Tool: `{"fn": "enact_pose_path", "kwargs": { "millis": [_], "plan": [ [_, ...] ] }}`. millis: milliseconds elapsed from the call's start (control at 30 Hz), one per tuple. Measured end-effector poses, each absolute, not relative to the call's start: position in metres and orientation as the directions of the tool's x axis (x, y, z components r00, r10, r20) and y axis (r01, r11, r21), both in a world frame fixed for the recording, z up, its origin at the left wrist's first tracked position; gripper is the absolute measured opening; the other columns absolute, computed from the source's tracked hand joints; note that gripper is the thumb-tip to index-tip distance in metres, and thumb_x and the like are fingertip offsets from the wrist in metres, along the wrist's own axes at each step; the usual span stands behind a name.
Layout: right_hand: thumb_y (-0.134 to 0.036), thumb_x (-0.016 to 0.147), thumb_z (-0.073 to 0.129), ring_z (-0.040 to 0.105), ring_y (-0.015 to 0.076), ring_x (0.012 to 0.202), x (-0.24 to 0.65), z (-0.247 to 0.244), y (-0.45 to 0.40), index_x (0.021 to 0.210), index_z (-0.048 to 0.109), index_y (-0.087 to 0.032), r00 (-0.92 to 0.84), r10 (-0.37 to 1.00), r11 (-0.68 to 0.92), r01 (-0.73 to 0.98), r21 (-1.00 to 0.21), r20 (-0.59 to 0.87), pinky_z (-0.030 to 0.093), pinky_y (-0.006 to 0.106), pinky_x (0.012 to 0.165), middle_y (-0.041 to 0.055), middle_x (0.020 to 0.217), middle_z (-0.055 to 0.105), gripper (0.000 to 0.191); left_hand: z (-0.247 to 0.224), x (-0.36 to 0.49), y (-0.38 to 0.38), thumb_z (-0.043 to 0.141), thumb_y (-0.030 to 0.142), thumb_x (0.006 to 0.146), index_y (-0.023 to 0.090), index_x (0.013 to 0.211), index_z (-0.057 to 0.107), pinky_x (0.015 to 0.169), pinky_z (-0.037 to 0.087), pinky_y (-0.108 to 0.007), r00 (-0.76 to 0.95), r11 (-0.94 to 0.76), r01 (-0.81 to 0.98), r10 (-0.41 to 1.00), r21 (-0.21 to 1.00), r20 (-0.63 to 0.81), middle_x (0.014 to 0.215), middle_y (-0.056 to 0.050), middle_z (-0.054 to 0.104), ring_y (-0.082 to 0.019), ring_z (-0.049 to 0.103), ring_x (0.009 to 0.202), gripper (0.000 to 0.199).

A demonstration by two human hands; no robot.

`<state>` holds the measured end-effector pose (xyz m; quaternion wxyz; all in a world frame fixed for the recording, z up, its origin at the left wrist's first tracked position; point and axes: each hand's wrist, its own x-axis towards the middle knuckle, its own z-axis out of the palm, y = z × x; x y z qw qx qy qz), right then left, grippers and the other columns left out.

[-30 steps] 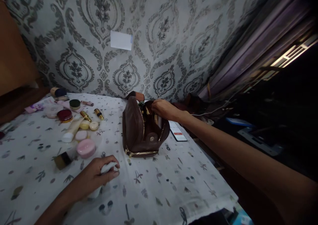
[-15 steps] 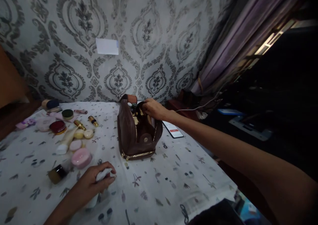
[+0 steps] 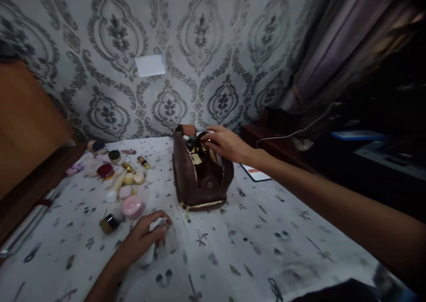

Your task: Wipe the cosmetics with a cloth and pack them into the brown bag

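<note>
In the head view, an open brown bag (image 3: 184, 171) stands upright at the centre of the frame on a surface (image 3: 206, 275) with a white, patterned cloth. The right hand (image 3: 223, 143), its arm coming in from the right edge, reaches over the bag's far right rim with its fingers bent into the opening; whether they pinch anything there I cannot tell. Small items, some of them gold, show inside the bag, but too dimly to name.

The left hand (image 3: 148, 232), lower and left of centre, has thumb and fingers curled round a white item (image 3: 157, 223), whose lower part is blurred. Just beyond that hand sits a pink jar (image 3: 133, 206), with a black-and-gold item (image 3: 109, 224) to its left.

Farther up the left side are a pale tube (image 3: 115, 188), a small yellow pot (image 3: 139, 178), a red-lidded jar (image 3: 105, 171), a green-lidded jar (image 3: 114, 156) and two gold tubes (image 3: 143, 162). A phone (image 3: 255, 173) lies right of the bag, its screen lit. Patterned wallpaper (image 3: 201, 31) fills the top of the frame, with a white card (image 3: 150, 65) on it left of centre.
</note>
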<state>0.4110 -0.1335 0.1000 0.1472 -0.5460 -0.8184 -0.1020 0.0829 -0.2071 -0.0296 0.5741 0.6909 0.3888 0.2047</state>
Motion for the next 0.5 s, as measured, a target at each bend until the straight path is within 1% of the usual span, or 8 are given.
{"fn": "enact_pose_path", "kwargs": {
  "millis": [67,133,200,267,333,367,433,500],
  "plan": [
    [-0.023,0.097,0.051,0.059,0.0293,0.115,0.397,0.098,-0.152,0.109,0.072,-0.014,-0.361,0.773,0.445,0.895,-0.039,0.522,0.048,0.043,0.099,0.0155,0.121,0.064,0.025,-0.028,0.084,-0.208,0.052,0.07,0.086,0.015,0.096,0.063,0.056,0.041,-0.026,0.622,-0.033,0.233,0.773,0.972,-0.123,0.064,0.0,0.059,-0.014,0.053,0.054,0.057],
    [-0.023,0.097,0.051,0.059,0.0278,0.116,0.374,0.091,-0.177,0.11,0.07,-0.014,-0.407,0.65,0.592,0.8,-0.092,0.642,0.05,0.043,0.099,0.016,0.123,0.063,0.024,-0.028,0.085,-0.208,0.044,0.071,0.088,0.015,0.095,0.064,0.055,0.041,-0.026,0.608,-0.036,0.177,0.79,0.984,-0.081,0.064,-0.001,0.06,-0.014,0.053,0.052,0.06],
    [-0.019,0.098,0.05,0.061,0.0234,0.113,0.345,0.077,-0.204,0.108,0.068,-0.017,-0.483,0.539,0.755,0.64,-0.141,0.69,0.053,0.039,0.095,0.0135,0.119,0.065,0.021,-0.027,0.086,-0.209,0.039,0.068,0.092,0.016,0.091,0.065,0.056,0.042,-0.026,0.573,-0.035,0.163,0.817,0.986,-0.065,0.062,0.0,0.059,-0.014,0.052,0.051,0.059],
    [-0.017,0.098,0.05,0.062,0.0208,0.109,0.314,0.057,-0.227,0.109,0.066,-0.017,-0.571,0.473,0.853,0.489,-0.186,0.67,0.055,0.035,0.091,0.012,0.112,0.067,0.019,-0.027,0.086,-0.21,0.041,0.068,0.092,0.017,0.083,0.065,0.059,0.044,-0.028,0.497,-0.049,0.162,0.867,0.986,-0.039,0.06,0.001,0.058,-0.015,0.054,0.055,0.057],
    [-0.017,0.099,0.047,0.059,0.0213,0.116,0.285,0.032,-0.241,0.114,0.063,-0.017,-0.636,0.481,0.87,0.432,-0.239,0.603,0.053,0.037,0.098,0.0132,0.121,0.064,0.022,-0.026,0.086,-0.209,0.046,0.071,0.087,0.019,0.08,0.066,0.068,0.048,-0.03,0.356,-0.064,0.137,0.934,0.988,0.011,0.065,-0.001,0.062,-0.018,0.058,0.065,0.057],
    [-0.018,0.099,0.047,0.057,0.0223,0.119,0.271,0.018,-0.244,0.113,0.063,-0.018,-0.625,0.522,0.85,0.441,-0.289,0.581,0.052,0.039,0.1,0.0133,0.124,0.062,0.021,-0.026,0.086,-0.208,0.047,0.074,0.085,0.019,0.082,0.068,0.072,0.05,-0.032,0.278,-0.064,0.113,0.96,0.992,0.03,0.069,-0.002,0.064,-0.019,0.06,0.07,0.059],
    [-0.018,0.098,0.048,0.06,0.02,0.106,0.248,-0.007,-0.242,0.104,0.064,-0.019,-0.609,0.58,0.815,0.428,-0.391,0.541,0.054,0.036,0.093,0.0094,0.109,0.063,0.018,-0.026,0.086,-0.206,0.044,0.078,0.083,0.018,0.089,0.07,0.075,0.051,-0.034,0.155,-0.033,0.051,0.988,0.998,0.025,0.075,-0.003,0.066,-0.021,0.061,0.074,0.065],
    [-0.017,0.098,0.047,0.058,0.0206,0.099,0.231,-0.029,-0.236,0.096,0.063,-0.019,-0.55,0.633,0.773,0.426,-0.47,0.544,0.055,0.036,0.087,0.0081,0.099,0.061,0.016,-0.025,0.085,-0.203,0.04,0.079,0.084,0.016,0.091,0.07,0.077,0.051,-0.035,0.114,-0.012,0.019,0.993,1.0,0.01,0.076,-0.004,0.067,-0.021,0.062,0.075,0.07]
  ]
}}
